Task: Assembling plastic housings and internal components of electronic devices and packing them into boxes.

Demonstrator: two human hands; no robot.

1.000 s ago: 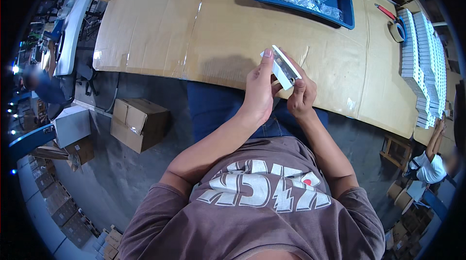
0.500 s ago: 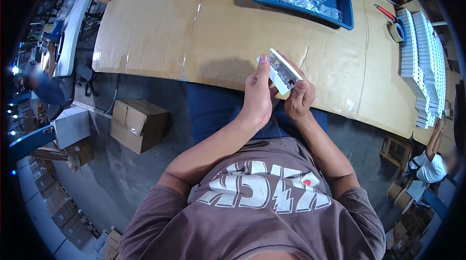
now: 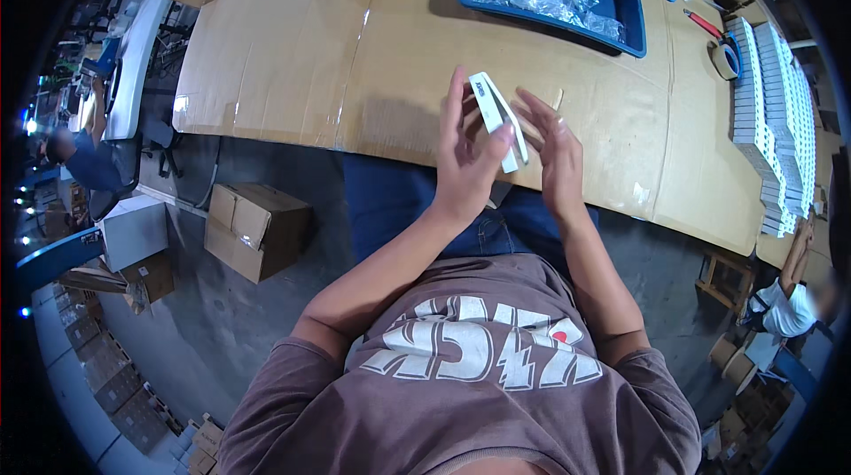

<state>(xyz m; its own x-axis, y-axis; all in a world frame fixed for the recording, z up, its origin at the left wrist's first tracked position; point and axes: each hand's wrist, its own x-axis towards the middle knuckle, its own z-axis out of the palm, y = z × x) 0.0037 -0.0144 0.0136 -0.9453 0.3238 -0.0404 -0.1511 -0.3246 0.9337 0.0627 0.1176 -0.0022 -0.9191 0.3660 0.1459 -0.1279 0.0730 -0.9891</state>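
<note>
A small white box is tilted over the front edge of the table, with a narrow gap between its printed narrow side and the white flap on its right. My left hand holds the box, its thumb pressing the lower part and its fingers reaching up along the left. Just to the right of the box, my right hand has its fingers stretched out and spread, close to the flap. Whether a fingertip touches it I cannot tell. The inside of the box is hidden from me.
Cardboard covers the table. A blue tray of clear plastic bags stands at the back. Stacked white boxes, a tape roll and red-handled pliers lie right. A carton sits on the floor, left.
The white box has turned more upright, now showing its printed narrow side, and its opening has narrowed. My right hand has let go and its fingers have spread.
</note>
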